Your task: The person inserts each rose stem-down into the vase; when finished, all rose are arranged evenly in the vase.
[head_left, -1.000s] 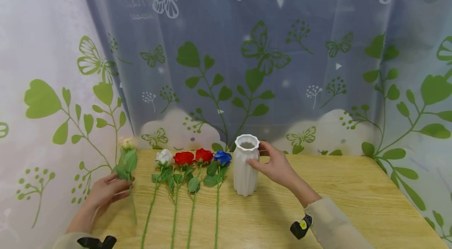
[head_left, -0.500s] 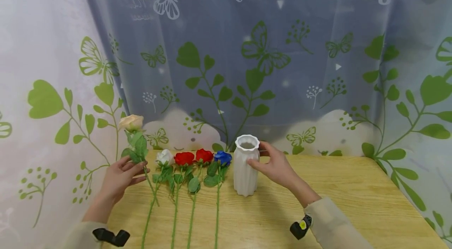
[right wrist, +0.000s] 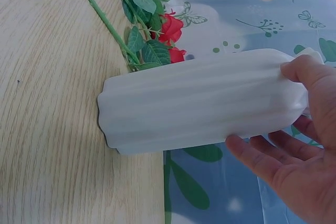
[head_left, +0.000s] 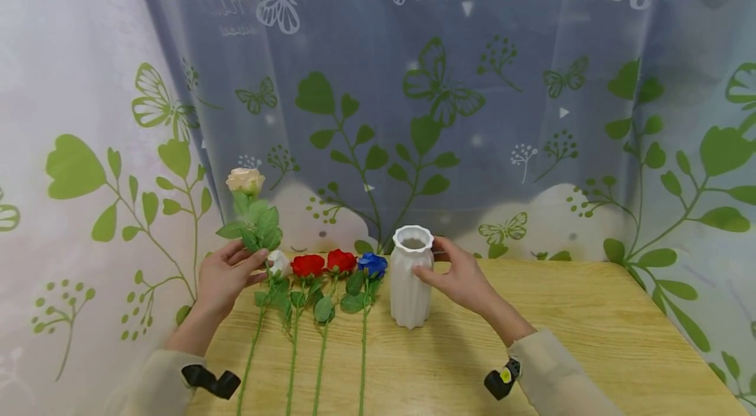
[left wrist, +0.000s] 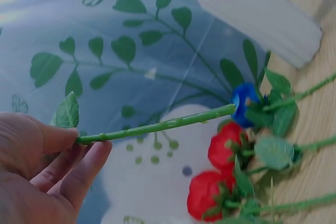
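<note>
Between thumb and fingers, my left hand (head_left: 224, 279) pinches the stem of a cream artificial rose (head_left: 245, 181). The bloom stands upright above the hand. In the left wrist view the bare cut end of its green stem (left wrist: 163, 125) sticks out past the fingers, while the bloom is out of that view. A white ribbed vase (head_left: 410, 288) stands upright on the table, its scalloped mouth facing up. My right hand (head_left: 466, 277) holds it from the right near the neck, thumb on the near side. The right wrist view shows the fingertips touching the vase wall (right wrist: 199, 103).
Left of the vase, a white rose (head_left: 280, 264), two red roses (head_left: 308, 265) and a blue rose (head_left: 373, 265) lie side by side, stems toward me. The wooden table (head_left: 567, 331) meets a printed curtain (head_left: 502, 2) at the back.
My left hand has moved right and upward with the cream rose, from the table's left edge to over the white rose. The right hand and vase have stayed in place.
</note>
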`<state>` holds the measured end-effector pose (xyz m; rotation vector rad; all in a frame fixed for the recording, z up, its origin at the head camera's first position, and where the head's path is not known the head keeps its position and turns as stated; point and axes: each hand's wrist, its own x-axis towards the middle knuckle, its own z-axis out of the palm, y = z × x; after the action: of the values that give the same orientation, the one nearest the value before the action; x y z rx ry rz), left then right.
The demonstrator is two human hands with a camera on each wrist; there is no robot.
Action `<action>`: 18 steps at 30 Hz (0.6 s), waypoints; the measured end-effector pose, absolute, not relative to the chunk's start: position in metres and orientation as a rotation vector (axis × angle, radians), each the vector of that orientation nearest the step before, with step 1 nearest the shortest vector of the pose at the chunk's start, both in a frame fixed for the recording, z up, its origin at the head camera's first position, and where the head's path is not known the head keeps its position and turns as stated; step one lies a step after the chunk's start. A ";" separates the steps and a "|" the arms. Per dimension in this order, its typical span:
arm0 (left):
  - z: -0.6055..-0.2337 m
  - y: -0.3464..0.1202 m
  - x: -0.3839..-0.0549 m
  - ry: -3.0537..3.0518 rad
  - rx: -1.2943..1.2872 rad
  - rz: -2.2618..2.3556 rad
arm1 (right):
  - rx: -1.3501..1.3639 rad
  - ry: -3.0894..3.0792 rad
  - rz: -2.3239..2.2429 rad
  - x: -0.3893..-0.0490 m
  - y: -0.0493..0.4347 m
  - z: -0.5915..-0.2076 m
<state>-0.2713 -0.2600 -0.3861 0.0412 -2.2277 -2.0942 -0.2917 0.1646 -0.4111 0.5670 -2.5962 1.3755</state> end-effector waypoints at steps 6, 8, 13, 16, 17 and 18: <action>-0.374 -0.240 -0.276 -2.180 0.008 -2.116 | 0.561 -2.590 1.362 -0.292 0.164 -0.411; -0.370 -0.234 -0.278 -2.183 -0.005 -2.109 | 0.555 -2.593 1.358 -0.292 0.163 -0.412; -0.363 -0.219 -0.283 -2.141 -0.066 -2.111 | 0.552 -2.596 1.362 -0.292 0.163 -0.412; -0.360 -0.210 -0.286 -2.079 -0.104 -2.157 | 0.557 -2.591 1.367 -0.291 0.163 -0.412; -0.359 -0.207 -0.287 -2.054 -0.113 -2.180 | 0.554 -2.591 1.367 -0.291 0.163 -0.412; -0.359 -0.204 -0.288 -2.021 -0.122 -2.206 | 0.551 -2.591 1.368 -0.292 0.163 -0.412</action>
<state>-0.2885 -0.2038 -0.3586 -0.1225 -2.0215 -2.2062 -0.2915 0.1630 -0.4119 0.5507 -2.5907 1.3677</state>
